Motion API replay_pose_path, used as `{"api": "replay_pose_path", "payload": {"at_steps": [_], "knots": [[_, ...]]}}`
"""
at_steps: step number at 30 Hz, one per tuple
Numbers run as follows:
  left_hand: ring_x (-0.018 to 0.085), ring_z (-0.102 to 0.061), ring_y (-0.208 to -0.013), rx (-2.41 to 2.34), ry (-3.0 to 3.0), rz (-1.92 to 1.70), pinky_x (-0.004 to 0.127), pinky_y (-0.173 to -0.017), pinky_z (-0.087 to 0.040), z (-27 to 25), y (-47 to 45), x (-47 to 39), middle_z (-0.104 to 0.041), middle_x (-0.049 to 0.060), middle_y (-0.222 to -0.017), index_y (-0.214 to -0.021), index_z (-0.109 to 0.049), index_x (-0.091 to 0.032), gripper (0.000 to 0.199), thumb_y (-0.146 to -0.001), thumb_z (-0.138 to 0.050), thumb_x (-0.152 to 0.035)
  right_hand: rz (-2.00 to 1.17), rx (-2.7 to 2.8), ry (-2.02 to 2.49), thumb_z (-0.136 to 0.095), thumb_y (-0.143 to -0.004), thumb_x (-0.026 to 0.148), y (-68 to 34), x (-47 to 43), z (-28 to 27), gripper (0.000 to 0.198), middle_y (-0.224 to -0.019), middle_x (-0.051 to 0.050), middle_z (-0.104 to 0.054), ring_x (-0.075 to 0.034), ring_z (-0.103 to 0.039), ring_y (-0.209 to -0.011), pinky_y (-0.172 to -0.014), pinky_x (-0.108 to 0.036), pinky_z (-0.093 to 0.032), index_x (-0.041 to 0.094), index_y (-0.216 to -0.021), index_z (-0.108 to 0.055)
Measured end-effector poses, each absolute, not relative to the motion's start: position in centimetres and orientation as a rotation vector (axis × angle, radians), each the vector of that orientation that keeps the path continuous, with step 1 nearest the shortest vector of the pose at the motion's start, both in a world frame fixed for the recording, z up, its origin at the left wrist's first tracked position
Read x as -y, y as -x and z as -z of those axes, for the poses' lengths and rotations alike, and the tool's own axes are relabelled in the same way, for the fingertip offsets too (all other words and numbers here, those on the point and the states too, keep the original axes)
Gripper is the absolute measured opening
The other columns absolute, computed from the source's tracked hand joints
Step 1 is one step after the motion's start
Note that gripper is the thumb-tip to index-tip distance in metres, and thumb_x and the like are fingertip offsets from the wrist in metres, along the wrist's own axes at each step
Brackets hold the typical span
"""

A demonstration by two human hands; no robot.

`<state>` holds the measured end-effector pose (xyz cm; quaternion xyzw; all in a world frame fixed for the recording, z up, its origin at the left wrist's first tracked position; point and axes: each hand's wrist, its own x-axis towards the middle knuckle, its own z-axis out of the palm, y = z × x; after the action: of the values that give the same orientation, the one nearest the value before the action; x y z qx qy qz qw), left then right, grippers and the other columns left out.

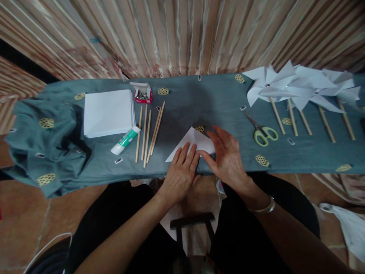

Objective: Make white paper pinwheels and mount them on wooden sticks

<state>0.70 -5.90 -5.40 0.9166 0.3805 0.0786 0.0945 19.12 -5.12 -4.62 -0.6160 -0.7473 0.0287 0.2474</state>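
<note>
Several sticks (148,135) lie between the paper stack (108,112) and the folded paper (203,141).

**Left to right along the surface (222,99)**

At the far left end, a heap of cloth (48,125). Right of that, a stack of paper (110,112), with a tube (125,140) slanted at its near right corner. Beyond the stack's far right corner, an open box (144,101), with small metal pieces (142,94) inside. In front of the box, five loose sticks (144,131), side by side, running from far to near, just right of the tube. At the middle, close to the near edge, a folded sheet (198,137). Well to its right, scissors (258,127), tips to the far left, handles to the near right. Farther right, along the far side, a row of overlapping pinwheels (308,85), handle sticks (291,118) toward the near edge. Behind everything, a curtain (171,34).
</note>
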Motion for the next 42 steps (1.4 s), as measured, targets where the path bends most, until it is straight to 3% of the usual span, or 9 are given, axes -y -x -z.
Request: {"api": "replay_pose_path", "payload": {"at_steps": [9,12,17,22,26,32,38,42], "knots": [[0.037,-0.027,-0.149,-1.134,-2.758,-0.218,0.054,-0.119,-0.031,5.6,1.0,6.2,-0.036,0.023,-0.157,-0.149,-0.033,-0.004,0.066,-0.092,-0.057,-0.027,-0.179,1.925,1.838,-0.042,-0.099,0.045,-21.5,6.8,6.4,0.056,-0.150,-0.023,-0.045,-0.034,-0.039,-0.142,-0.112,-0.056,-0.035,0.011,-0.143,-0.045],[0.034,-0.028,-0.149,-1.163,-2.777,-0.288,0.053,-0.118,-0.031,6.0,3.0,6.7,-0.037,0.024,-0.157,-0.153,-0.026,-0.005,0.067,-0.094,-0.053,-0.023,-0.219,1.879,1.842,-0.045,-0.098,0.043,-23.3,6.9,6.5,0.055,-0.150,-0.022,-0.045,-0.034,-0.038,-0.143,-0.113,-0.056,-0.036,0.012,-0.143,-0.045],[0.036,-0.032,-0.147,-1.280,-2.786,-0.360,0.056,-0.115,-0.037,6.4,6.3,7.8,-0.039,0.026,-0.155,-0.158,-0.012,-0.010,0.079,-0.093,-0.056,-0.023,-0.235,1.825,1.796,-0.044,-0.098,0.037,-25.2,7.1,6.3,0.049,-0.147,-0.022,-0.049,-0.033,-0.042,-0.141,-0.114,-0.054,-0.037,0.011,-0.139,-0.050],[0.035,-0.039,-0.144,-1.332,-2.688,-0.527,0.057,-0.113,-0.040,5.7,7.2,8.2,-0.043,0.023,-0.152,-0.158,-0.013,-0.018,0.076,-0.096,-0.054,-0.029,-0.299,1.826,1.726,-0.037,-0.100,0.038,-25.3,7.2,5.5,0.045,-0.143,-0.019,-0.055,-0.031,-0.049,-0.136,-0.113,-0.055,-0.039,0.015,-0.134,-0.056],[0.032,-0.041,-0.143,-1.351,-2.518,-0.589,0.055,-0.112,-0.042,5.0,6.2,7.5,-0.043,0.022,-0.152,-0.158,-0.012,-0.020,0.073,-0.097,-0.051,-0.030,-0.373,1.921,1.646,-0.046,-0.097,0.047,-24.6,6.9,5.2,0.044,-0.138,-0.018,-0.059,-0.032,-0.052,-0.133,-0.111,-0.055,-0.041,0.016,-0.124,-0.063],[0.030,-0.054,-0.131,-1.348,-2.369,-0.686,0.052,-0.107,-0.048,5.1,4.9,6.0,-0.056,0.018,-0.140,-0.153,-0.029,-0.021,0.062,-0.095,-0.052,-0.024,-0.391,1.896,1.615,-0.057,-0.093,0.043,-23.7,6.6,5.3,0.029,-0.132,-0.014,-0.064,-0.030,-0.058,-0.126,-0.107,-0.052,-0.045,0.020,-0.106,-0.069],[0.026,-0.059,-0.124,-1.363,-2.249,-0.736,0.044,-0.103,-0.051,4.2,4.0,4.9,-0.058,0.013,-0.139,-0.148,-0.039,-0.021,0.061,-0.089,-0.054,-0.016,-0.380,1.825,1.579,-0.059,-0.090,0.031,-23.4,6.7,4.6,0.013,-0.129,-0.012,-0.066,-0.028,-0.062,-0.120,-0.103,-0.050,-0.048,0.022,-0.085,-0.066],[0.023,-0.065,-0.112,-1.394,-2.243,-0.723,0.041,-0.100,-0.053,3.5,3.2,4.2,-0.064,0.011,-0.129,-0.135,-0.054,-0.019,0.047,-0.089,-0.049,-0.014,-0.338,1.841,1.550,-0.054,-0.090,0.026,-23.9,6.5,4.1,0.013,-0.132,-0.011,-0.064,-0.029,-0.059,-0.124,-0.106,-0.052,-0.046,0.022,-0.087,-0.066]]}}
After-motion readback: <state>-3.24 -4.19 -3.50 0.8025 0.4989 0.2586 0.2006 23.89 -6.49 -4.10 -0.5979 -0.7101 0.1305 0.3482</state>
